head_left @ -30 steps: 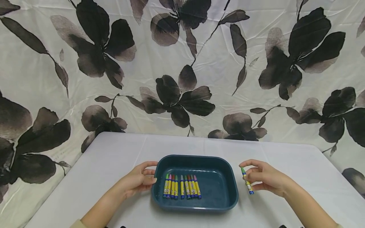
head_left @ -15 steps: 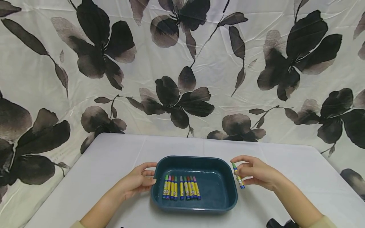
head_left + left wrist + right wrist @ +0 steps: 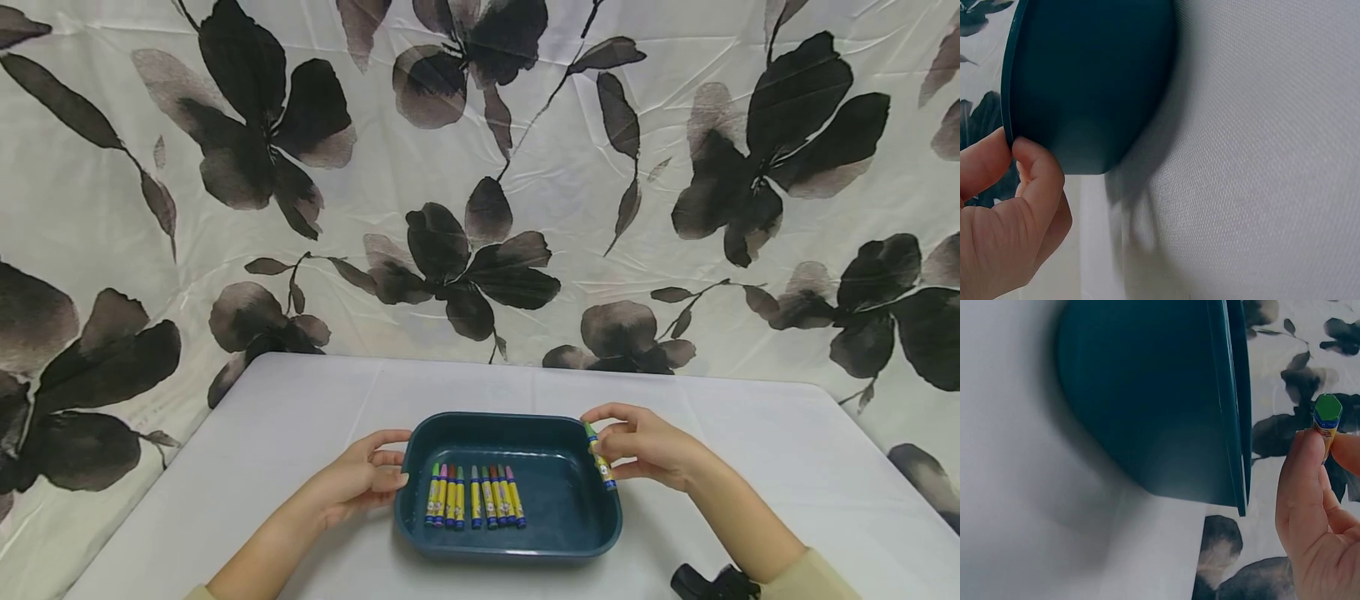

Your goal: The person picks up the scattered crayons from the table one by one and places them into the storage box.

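A dark teal tray [image 3: 570, 533] stands on the white table, with two groups of crayons [image 3: 450, 497] lying in its left half. My left hand [image 3: 367, 473] pinches the tray's left rim between thumb and fingers, as the left wrist view shows. In my right hand [image 3: 648, 446] is a green crayon [image 3: 602, 460] with a yellow wrapper and blue end, pinched between thumb and fingers. It overlaps the tray's right rim in the head view. From the right wrist, the green end of the crayon [image 3: 1327, 407] shows above the fingers, beside the tray's outer wall [image 3: 1147, 394].
The white cloth-covered table [image 3: 300, 400] reaches back to a hanging floral curtain [image 3: 420, 150]. A black object [image 3: 712, 581] sits at the right forearm, by the sleeve.
My right hand has moved left with the green crayon, from beside the tray to its right rim. My left hand stays at the left rim.
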{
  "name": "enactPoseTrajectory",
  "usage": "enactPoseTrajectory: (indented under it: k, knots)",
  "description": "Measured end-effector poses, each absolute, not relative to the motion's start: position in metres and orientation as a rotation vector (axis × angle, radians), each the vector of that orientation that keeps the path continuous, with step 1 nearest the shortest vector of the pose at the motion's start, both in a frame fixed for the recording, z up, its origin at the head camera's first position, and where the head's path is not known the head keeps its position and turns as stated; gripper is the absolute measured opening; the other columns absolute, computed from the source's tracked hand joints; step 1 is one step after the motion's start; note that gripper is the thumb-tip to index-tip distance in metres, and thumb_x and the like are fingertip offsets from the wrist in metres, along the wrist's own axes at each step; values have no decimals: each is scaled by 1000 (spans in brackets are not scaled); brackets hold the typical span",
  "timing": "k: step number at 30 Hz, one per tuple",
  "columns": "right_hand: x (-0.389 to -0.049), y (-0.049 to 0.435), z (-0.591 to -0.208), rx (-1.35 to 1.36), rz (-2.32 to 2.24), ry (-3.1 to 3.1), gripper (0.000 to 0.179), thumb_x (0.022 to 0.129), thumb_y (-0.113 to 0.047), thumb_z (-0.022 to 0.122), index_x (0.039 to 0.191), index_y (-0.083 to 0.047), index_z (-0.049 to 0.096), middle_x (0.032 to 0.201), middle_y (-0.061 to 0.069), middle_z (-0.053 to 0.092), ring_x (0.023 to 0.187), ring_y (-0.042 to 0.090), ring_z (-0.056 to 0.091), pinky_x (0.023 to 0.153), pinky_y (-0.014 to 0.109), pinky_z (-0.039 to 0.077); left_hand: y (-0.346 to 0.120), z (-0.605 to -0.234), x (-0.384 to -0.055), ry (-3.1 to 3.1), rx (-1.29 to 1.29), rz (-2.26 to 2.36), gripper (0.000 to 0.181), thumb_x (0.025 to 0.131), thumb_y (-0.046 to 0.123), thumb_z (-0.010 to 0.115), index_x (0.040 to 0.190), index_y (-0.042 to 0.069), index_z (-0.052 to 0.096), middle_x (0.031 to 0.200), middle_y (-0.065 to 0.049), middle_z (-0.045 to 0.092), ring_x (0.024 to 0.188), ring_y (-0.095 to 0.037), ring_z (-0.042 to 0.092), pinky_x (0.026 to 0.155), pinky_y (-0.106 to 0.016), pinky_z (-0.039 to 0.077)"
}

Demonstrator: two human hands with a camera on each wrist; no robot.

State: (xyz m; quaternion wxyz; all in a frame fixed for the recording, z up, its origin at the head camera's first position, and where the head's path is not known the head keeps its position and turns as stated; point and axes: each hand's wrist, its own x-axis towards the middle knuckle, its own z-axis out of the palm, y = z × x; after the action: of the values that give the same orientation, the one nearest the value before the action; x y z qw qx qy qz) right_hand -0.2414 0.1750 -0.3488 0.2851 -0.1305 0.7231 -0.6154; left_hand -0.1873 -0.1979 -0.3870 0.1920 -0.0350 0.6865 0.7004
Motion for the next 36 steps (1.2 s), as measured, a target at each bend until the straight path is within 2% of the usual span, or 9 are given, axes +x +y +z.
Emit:
enactPoseTrajectory:
  k: [10, 26, 36]
  knots:
    - [-244, 164, -353, -345, -1657, 1914, 49, 81, -4, 58, 126, 6, 40, 83, 2, 60, 79, 16, 55, 64, 27, 52, -199, -389, -187, 1905, -75, 1982, 66, 83, -10, 58, 140, -3, 25, 106, -16, 49, 81, -17, 55, 67, -27, 49]
    - [-247, 149, -359, -300, -1635, 1958, 47, 80, 0, 57, 125, 6, 44, 81, 1, 61, 71, 14, 54, 63, 28, 53, -199, -388, -188, 1894, -66, 1990, 67, 82, -10, 59, 140, -3, 25, 102, -13, 49, 78, -16, 55, 66, -26, 48]
    - [-248, 133, -367, -243, -1607, 1993, 46, 81, 1, 57, 126, 4, 45, 83, 5, 59, 71, 14, 53, 62, 29, 53, -199, -387, -187, 1893, -79, 1986, 67, 83, -10, 58, 140, -2, 25, 102, -13, 49, 79, -16, 54, 66, -26, 48]
